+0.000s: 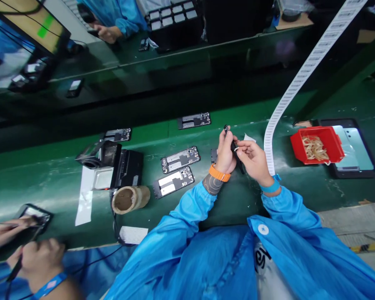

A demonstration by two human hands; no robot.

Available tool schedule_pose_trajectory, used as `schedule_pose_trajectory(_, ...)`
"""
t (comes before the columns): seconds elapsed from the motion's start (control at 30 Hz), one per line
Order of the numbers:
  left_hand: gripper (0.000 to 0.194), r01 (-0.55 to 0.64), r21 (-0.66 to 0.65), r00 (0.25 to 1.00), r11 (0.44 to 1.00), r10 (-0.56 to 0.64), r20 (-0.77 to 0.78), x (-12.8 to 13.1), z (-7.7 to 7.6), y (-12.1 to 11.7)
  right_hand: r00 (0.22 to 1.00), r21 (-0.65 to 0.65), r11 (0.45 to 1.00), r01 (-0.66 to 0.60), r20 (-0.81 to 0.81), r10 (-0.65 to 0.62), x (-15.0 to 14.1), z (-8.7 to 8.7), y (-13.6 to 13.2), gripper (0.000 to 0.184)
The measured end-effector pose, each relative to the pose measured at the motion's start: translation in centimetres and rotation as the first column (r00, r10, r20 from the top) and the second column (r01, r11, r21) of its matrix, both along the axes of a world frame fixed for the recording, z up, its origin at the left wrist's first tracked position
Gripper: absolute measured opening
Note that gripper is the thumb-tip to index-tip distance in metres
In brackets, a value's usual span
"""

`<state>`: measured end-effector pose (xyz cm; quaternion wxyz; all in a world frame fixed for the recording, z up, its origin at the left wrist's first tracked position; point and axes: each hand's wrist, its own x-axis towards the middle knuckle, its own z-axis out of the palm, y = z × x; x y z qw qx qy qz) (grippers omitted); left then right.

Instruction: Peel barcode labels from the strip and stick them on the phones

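Note:
My left hand [225, 153], with an orange band at the wrist, is closed around a dark phone body [240, 163] tilted nearly edge-on. My right hand [253, 161], wearing a blue wrist strap, has thumb and fingers pinched at the phone's edge. A small whitish bit shows at those fingertips, too small to name. To the left of my hands lie two opened phone bodies, an upper one [180, 159] and a lower one [175, 182], with bare boards facing up. Part of another dark piece [214, 156] shows behind my left wrist.
A red bin [338, 146] of pale strips stands right, beside a dark tray [370, 168] with light-green panels. A barcode label strip [287, 93] hangs down nearby. Leftward are a cardboard tube [142, 196], a black device [129, 166] and a co-worker's hands [43, 258]. More phone bodies [195, 120] lie behind.

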<state>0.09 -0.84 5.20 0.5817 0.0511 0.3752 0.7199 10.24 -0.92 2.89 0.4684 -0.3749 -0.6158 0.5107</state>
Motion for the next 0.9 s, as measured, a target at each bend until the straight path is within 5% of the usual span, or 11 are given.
schedule_pose_trajectory(0.17,0.011,0.032,0.029,0.999,0.999,-0.032,0.013,0.35,0.16,-0.08,0.999,-0.075,0.997,-0.034,-0.004,0.033,0.22,0.27,0.71,0.023)
schedule_pose_trajectory(0.43,0.024,0.07,-0.016,0.989,0.997,-0.067,0.134,0.36,0.45,-0.1,1.0,-0.095,0.995,-0.023,-0.021,0.021,0.47,0.34,0.9,0.018)
schedule_pose_trajectory(0.7,0.02,0.088,0.03,0.994,0.996,-0.086,-0.068,0.41,-0.37,-0.16,1.0,-0.076,0.997,-0.019,-0.005,0.019,0.73,0.47,1.08,0.016)
schedule_pose_trajectory(0.9,0.025,0.064,0.005,0.998,0.998,-0.064,-0.03,0.32,-0.02,-0.16,1.0,-0.074,0.997,-0.009,-0.014,0.008,0.56,0.54,0.91,0.016)
